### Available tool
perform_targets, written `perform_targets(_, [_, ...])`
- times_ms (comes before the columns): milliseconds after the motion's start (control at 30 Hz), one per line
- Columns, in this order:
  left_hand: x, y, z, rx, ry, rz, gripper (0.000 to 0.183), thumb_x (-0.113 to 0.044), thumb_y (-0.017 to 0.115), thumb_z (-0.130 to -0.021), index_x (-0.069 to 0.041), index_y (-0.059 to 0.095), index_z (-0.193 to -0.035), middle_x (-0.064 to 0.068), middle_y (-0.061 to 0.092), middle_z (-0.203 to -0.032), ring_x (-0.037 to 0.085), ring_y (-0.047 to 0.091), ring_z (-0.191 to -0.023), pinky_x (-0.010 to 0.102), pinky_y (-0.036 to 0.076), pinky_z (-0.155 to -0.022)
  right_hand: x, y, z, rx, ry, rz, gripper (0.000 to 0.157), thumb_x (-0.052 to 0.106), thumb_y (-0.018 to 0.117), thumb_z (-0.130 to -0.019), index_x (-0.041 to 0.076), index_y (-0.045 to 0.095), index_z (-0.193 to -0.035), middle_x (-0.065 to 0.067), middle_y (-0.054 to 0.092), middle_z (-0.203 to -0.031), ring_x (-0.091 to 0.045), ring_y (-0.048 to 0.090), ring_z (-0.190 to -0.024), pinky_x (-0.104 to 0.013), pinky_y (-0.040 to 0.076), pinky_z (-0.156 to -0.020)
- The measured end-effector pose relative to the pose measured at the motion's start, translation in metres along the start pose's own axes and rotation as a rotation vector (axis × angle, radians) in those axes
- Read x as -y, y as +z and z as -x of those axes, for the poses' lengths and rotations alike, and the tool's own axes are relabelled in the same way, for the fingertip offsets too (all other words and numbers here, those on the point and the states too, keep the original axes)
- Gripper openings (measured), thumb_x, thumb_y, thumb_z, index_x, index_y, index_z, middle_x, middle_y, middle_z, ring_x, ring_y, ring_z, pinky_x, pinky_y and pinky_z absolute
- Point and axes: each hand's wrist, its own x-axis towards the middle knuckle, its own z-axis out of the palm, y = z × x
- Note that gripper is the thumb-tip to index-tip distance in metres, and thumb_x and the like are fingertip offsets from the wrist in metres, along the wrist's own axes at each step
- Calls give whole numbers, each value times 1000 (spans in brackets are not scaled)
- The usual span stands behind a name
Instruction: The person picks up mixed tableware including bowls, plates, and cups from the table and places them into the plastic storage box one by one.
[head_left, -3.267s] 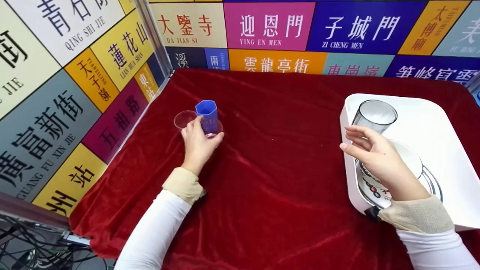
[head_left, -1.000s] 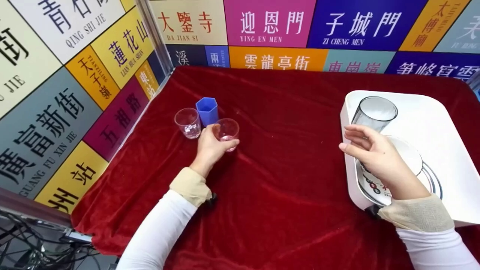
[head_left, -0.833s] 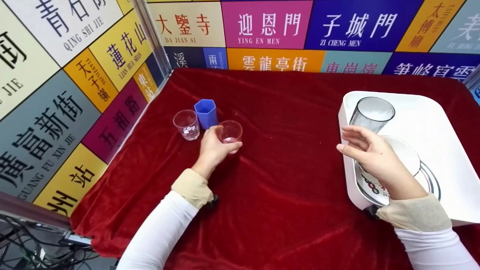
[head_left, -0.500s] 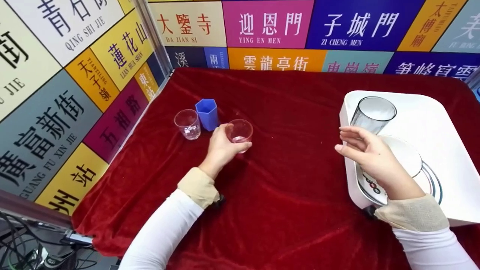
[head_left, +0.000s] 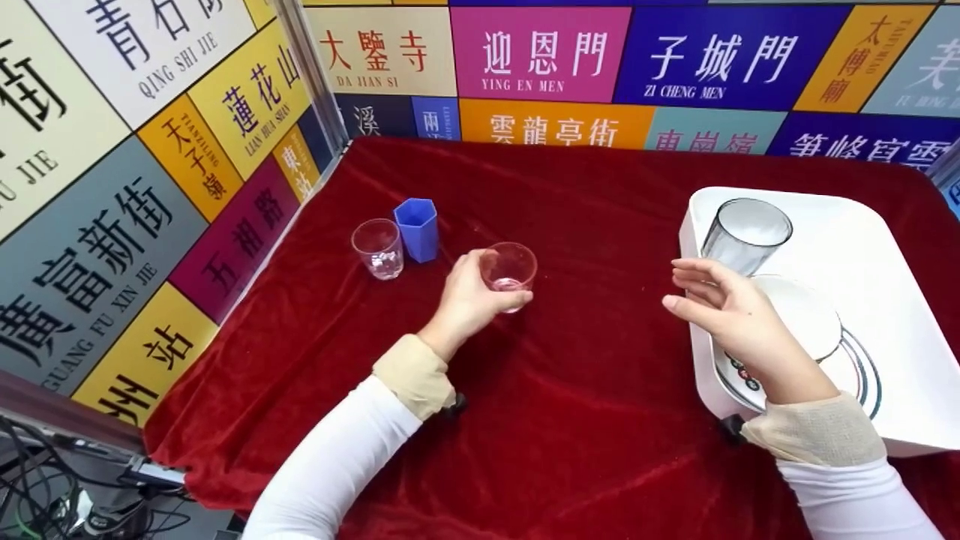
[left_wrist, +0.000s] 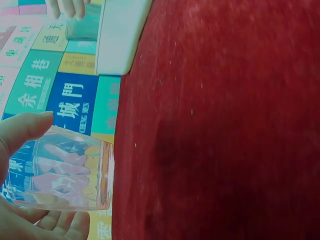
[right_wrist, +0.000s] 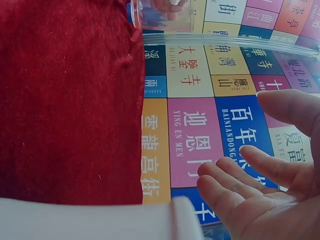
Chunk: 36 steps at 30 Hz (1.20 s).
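Note:
My left hand (head_left: 472,294) grips a clear, faintly pink drinking glass (left_wrist: 65,172), thumb on one side and fingers round the other. The glass is upright over the middle-left of the red cloth. A second clear glass (head_left: 377,251) and a blue hexagonal cup (head_left: 417,231) stand side by side to its left. My right hand (head_left: 739,315) hovers at the left rim of the white tray, holding nothing, fingers loosely bent and thumb apart. Beneath and beyond it, a grey-tinted glass (head_left: 746,236) and a white bowl (head_left: 802,315) sit in the tray, the bowl partly hidden by this hand.
The white tray (head_left: 892,300) takes up the right side of the red cloth (head_left: 570,420). A patterned plate (head_left: 859,360) lies under the bowl. Printed sign panels (head_left: 540,52) rise behind and at the left. Cables (head_left: 67,495) lie at the lower left, off the table.
My left hand has taken the glass from in front of the blue cup and carried it to the right. The right hand has shifted slightly left and stays at the tray.

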Motion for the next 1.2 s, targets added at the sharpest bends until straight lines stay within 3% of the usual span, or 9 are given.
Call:
perform_targets(167, [-9, 8, 4, 47, 25, -10, 78, -28, 93, -67, -3, 57, -131, 13, 61, -123, 26, 59, -116, 37, 46, -106, -1, 2, 1, 4, 4, 8, 56, 20, 67, -98, 0, 44, -145, 0, 53, -136, 10, 52, -120, -8, 41, -105])
perform_targets(400, [-20, 16, 7, 78, 46, -3, 79, -29, 94, -67, -2, 57, -131, 12, 61, -124, 24, 59, -115, 34, 47, -104, -1, 5, 1, 1, -9, -11, 55, 17, 68, -97, -3, 45, -144, 10, 53, -131, 10, 53, -119, -9, 41, -105])
perform_targets(667, [-34, 30, 9, 112, 81, -5, 78, -30, 93, -68, -3, 57, -131, 11, 61, -124, 23, 59, -113, 30, 48, -102, 0, 7, 1, 0, -15, -22, 54, 16, 69, -97, -2, 46, -143, 8, 54, -130, 9, 54, -119, -10, 42, -105])
perform_targets(967, [-44, 40, 15, 153, 84, -2, 76, -31, 94, -68, -4, 57, -129, 10, 60, -124, 21, 58, -114, 30, 48, -102, 0, 11, 1, 19, -5, 2, 55, 17, 69, -97, -2, 46, -144, -13, 52, -140, 9, 52, -119, -9, 41, -105])
perform_targets(1200, [-50, 48, 19, 180, 96, -4, 75, -31, 94, -68, -5, 58, -128, 9, 60, -124, 20, 58, -116, 28, 47, -103, 1, 15, 2, 24, -6, 5, 56, 18, 69, -97, -1, 46, -144, -17, 53, -143, 8, 52, -120, -10, 42, -105])
